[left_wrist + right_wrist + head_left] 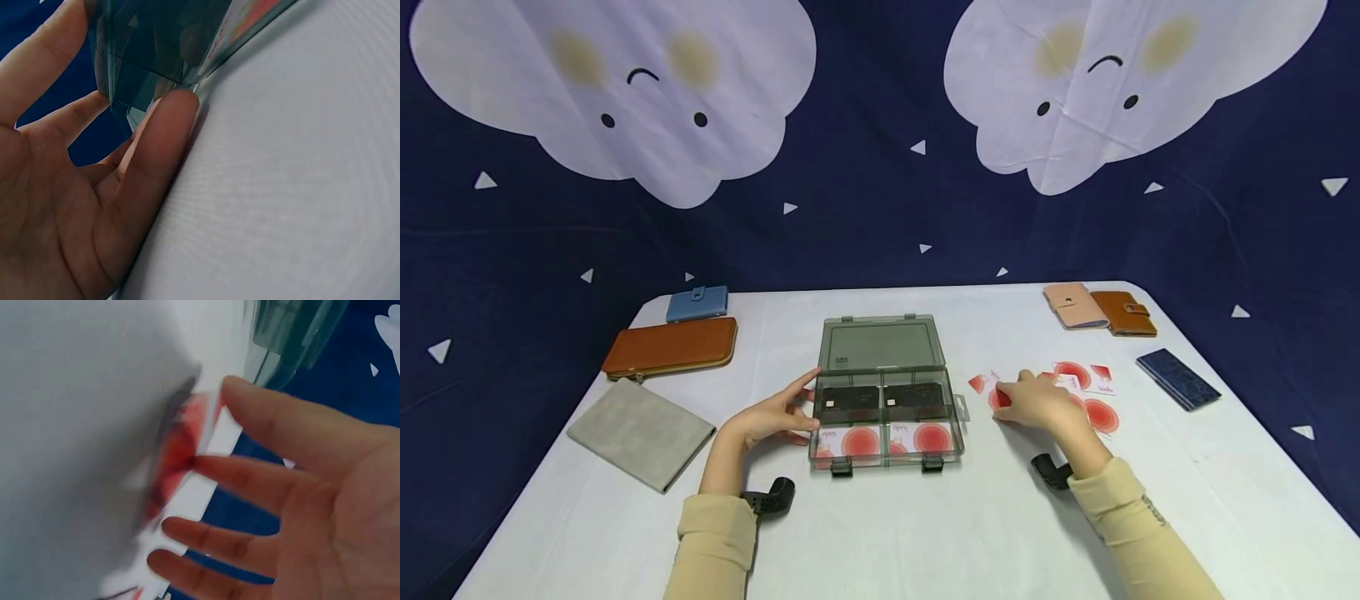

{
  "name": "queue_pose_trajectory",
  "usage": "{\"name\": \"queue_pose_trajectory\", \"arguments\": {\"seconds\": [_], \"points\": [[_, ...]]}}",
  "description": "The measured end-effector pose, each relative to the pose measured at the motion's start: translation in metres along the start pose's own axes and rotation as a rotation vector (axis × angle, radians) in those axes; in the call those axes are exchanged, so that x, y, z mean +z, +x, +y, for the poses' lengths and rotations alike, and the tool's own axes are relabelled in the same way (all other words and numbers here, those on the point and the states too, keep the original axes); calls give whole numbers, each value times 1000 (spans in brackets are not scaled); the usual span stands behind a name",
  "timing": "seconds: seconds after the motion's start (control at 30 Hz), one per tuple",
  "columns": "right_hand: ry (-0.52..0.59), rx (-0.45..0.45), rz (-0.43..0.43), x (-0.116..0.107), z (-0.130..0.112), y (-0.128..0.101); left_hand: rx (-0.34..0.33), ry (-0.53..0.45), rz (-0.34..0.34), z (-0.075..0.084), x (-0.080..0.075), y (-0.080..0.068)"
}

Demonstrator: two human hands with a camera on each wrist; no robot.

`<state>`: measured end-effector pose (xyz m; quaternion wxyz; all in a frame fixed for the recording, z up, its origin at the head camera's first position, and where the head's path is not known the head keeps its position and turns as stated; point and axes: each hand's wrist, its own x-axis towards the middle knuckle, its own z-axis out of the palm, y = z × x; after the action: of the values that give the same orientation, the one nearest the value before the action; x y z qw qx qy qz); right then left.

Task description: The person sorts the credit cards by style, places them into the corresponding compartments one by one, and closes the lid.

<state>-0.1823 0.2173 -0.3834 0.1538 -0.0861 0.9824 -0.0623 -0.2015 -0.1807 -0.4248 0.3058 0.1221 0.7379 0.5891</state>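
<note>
**Left hand steadies the card box, right hand over the loose cards**

I'm looking at the smoky clear plastic box with its lid swung up, sitting in the middle of the white-clothed bench. It has four compartments: the two far ones hold dark cards, the two near ones hold white cards with red circles.

My left hand rests against the box's left side. In the left wrist view the fingers lie straight and relaxed, the tips touching the box's corner, not curled round it.

My right hand is just right of the box, lying over a scatter of white and red cards spread on the bench. In the right wrist view the fingers are spread and only lightly bent, and one blurred red and white card sits at the fingertips. The blur is heavy, so I cannot tell whether the card is pinched or merely touched.

Further out: on the left lie a grey felt pouch, a long tan leather wallet and a small blue snap wallet. At the far right corner sit a pink wallet and a brown snap wallet side by side, with a dark blue patterned case nearer the right edge. Behind hangs a navy backdrop with white cloud faces.
</note>
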Motion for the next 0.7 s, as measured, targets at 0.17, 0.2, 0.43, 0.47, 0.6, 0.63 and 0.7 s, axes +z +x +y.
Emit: {"name": "queue_pose_trajectory", "arguments": {"seconds": [0.17,0.2,0.43,0.47,0.6,0.63,0.7], "points": [[90,-30,54,4,-2,10,-1,-3,0,0,1,-1],[117,-30,65,5,-1,12,-1,-3,0,0,1,-1],[315,7,7,2,9,23,7,-5,-7,0,0,-1],[316,11,-3,1,10,24,9,-7,-8,0,0,-1],[278,13,-12,-2,10,26,15,-11,-15,-1,-1,0],[277,11,-2,-3,10,26,15,-10,-15,-1,-1,0],[290,3,29,-4,10,27,13,-8,-13,-1,-2,0]]}}
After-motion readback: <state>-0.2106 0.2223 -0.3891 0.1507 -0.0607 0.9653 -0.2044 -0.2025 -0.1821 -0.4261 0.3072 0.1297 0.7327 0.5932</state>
